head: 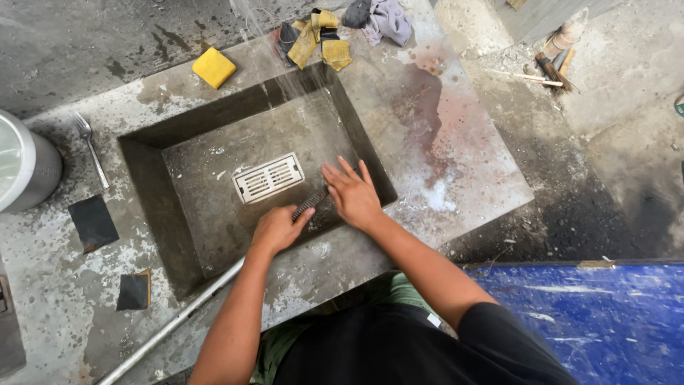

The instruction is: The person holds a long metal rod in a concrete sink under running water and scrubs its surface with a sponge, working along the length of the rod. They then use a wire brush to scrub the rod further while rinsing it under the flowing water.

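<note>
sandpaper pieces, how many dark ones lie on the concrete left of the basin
2. One dark sandpaper sheet lies below the fork; a smaller dark piece lies nearer the metal pipe. Others may be hidden out of view.

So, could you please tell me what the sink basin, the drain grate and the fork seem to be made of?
Sink basin: probably cast concrete, grey, rough and stained matte.
Drain grate: looks like off-white plastic, slotted, though painted metal is possible.
Fork: metal, likely steel, by its silvery shine.
</note>
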`<action>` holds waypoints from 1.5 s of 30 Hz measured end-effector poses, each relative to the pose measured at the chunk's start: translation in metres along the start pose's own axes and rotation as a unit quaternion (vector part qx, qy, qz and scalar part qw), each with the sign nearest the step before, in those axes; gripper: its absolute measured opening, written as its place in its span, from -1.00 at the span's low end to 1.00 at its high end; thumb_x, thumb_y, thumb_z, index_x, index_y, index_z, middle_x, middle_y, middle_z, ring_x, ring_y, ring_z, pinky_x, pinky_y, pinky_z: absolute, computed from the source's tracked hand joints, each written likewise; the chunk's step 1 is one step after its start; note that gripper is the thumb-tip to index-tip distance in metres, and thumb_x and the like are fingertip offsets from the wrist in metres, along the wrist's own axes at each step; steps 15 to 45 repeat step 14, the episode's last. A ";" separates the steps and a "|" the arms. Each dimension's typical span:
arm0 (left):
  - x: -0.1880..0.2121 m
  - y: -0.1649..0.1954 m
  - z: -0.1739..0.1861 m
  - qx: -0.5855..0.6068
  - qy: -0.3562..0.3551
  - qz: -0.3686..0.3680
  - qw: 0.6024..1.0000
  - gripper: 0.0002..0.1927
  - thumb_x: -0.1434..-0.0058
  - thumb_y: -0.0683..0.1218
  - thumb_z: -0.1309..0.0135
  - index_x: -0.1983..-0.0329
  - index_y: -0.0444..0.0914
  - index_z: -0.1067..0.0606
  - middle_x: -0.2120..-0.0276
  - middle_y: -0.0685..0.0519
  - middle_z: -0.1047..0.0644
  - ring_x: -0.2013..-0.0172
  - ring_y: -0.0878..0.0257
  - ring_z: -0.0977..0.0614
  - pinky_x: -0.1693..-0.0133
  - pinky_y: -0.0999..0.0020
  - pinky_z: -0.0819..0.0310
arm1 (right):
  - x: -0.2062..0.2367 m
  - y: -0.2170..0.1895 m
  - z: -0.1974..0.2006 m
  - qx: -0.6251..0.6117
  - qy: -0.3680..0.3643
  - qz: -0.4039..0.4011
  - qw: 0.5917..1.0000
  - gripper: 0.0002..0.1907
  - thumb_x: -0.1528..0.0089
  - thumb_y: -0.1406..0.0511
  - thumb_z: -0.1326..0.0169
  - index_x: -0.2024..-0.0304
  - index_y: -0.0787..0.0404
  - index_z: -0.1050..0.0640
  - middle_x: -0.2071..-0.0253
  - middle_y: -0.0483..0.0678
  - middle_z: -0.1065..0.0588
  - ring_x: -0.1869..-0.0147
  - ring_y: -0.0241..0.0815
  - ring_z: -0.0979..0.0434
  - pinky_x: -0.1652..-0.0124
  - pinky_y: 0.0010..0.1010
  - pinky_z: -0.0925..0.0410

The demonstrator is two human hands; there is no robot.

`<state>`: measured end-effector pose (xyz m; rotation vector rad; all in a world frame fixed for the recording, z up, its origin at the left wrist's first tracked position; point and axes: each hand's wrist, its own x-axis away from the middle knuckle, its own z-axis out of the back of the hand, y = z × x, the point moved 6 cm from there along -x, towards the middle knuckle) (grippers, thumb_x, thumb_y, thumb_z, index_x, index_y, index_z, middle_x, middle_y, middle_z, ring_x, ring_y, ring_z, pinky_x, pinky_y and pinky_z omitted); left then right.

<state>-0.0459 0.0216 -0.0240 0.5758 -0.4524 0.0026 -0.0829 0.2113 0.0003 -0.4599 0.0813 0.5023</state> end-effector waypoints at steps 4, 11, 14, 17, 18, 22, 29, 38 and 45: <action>-0.008 -0.008 0.003 0.020 0.014 0.002 1.000 -0.33 -0.27 0.42 0.07 0.32 -0.27 -0.60 0.40 -0.25 -0.62 0.24 -0.22 -0.66 0.15 -0.06 -0.52 | -0.009 0.001 -0.005 -0.013 -0.020 0.009 1.000 -0.55 -0.38 0.25 0.05 -0.34 0.12 -0.44 -0.42 -0.10 -0.36 -0.58 -0.02 -0.14 -0.46 0.18 0.13; -0.007 -0.006 0.003 0.028 0.026 -0.016 0.999 -0.31 -0.26 0.44 0.07 0.31 -0.28 -0.60 0.38 -0.28 -0.62 0.23 -0.24 -0.66 0.14 -0.06 -0.52 | 0.017 -0.005 0.002 0.005 0.018 0.024 1.000 -0.52 -0.38 0.22 0.07 -0.35 0.13 -0.42 -0.41 -0.08 -0.37 -0.57 0.01 -0.15 -0.44 0.16 0.12; -0.001 -0.001 0.002 -0.008 0.012 0.001 1.000 -0.30 -0.24 0.45 0.07 0.33 -0.27 -0.61 0.36 -0.26 -0.62 0.20 -0.23 -0.66 0.11 -0.07 -0.51 | -0.024 0.007 -0.020 0.005 -0.060 -0.035 0.998 -0.61 -0.44 0.19 0.11 -0.30 0.03 -0.47 -0.38 -0.19 -0.41 -0.61 -0.07 -0.15 -0.51 0.13 0.13; -0.001 -0.001 0.002 -0.008 0.012 0.001 1.000 -0.30 -0.24 0.45 0.07 0.33 -0.27 -0.61 0.36 -0.26 -0.62 0.20 -0.23 -0.66 0.11 -0.07 -0.51 | -0.024 0.007 -0.020 0.005 -0.060 -0.035 0.998 -0.61 -0.44 0.19 0.11 -0.30 0.03 -0.47 -0.38 -0.19 -0.41 -0.61 -0.07 -0.15 -0.51 0.13 0.13; -0.001 -0.001 0.002 -0.008 0.012 0.001 1.000 -0.30 -0.24 0.45 0.07 0.33 -0.27 -0.61 0.36 -0.26 -0.62 0.20 -0.23 -0.66 0.11 -0.07 -0.51 | -0.024 0.007 -0.020 0.005 -0.060 -0.035 0.998 -0.61 -0.44 0.19 0.11 -0.30 0.03 -0.47 -0.38 -0.19 -0.41 -0.61 -0.07 -0.15 -0.51 0.13 0.13; -0.001 -0.001 0.002 -0.008 0.012 0.001 1.000 -0.30 -0.24 0.45 0.07 0.33 -0.27 -0.61 0.36 -0.26 -0.62 0.20 -0.23 -0.66 0.11 -0.07 -0.51 | -0.024 0.007 -0.020 0.005 -0.060 -0.035 0.998 -0.61 -0.44 0.19 0.11 -0.30 0.03 -0.47 -0.38 -0.19 -0.41 -0.61 -0.07 -0.15 -0.51 0.13 0.13; -0.001 -0.001 0.002 -0.008 0.012 0.001 1.000 -0.30 -0.24 0.45 0.07 0.33 -0.27 -0.61 0.36 -0.26 -0.62 0.20 -0.23 -0.66 0.11 -0.07 -0.51 | -0.024 0.007 -0.020 0.005 -0.060 -0.035 0.998 -0.61 -0.44 0.19 0.11 -0.30 0.03 -0.47 -0.38 -0.19 -0.41 -0.61 -0.07 -0.15 -0.51 0.13 0.13; -0.001 -0.001 0.002 -0.008 0.012 0.001 1.000 -0.30 -0.24 0.45 0.07 0.33 -0.27 -0.61 0.36 -0.26 -0.62 0.20 -0.23 -0.66 0.11 -0.07 -0.51 | -0.024 0.007 -0.020 0.005 -0.060 -0.035 0.998 -0.61 -0.44 0.19 0.11 -0.30 0.03 -0.47 -0.38 -0.19 -0.41 -0.61 -0.07 -0.15 -0.51 0.13 0.13; -0.001 -0.001 0.002 -0.008 0.012 0.001 1.000 -0.30 -0.24 0.45 0.07 0.33 -0.27 -0.61 0.36 -0.26 -0.62 0.20 -0.23 -0.66 0.11 -0.07 -0.51 | -0.024 0.007 -0.020 0.005 -0.060 -0.035 0.998 -0.61 -0.44 0.19 0.11 -0.30 0.03 -0.47 -0.38 -0.19 -0.41 -0.61 -0.07 -0.15 -0.51 0.13 0.13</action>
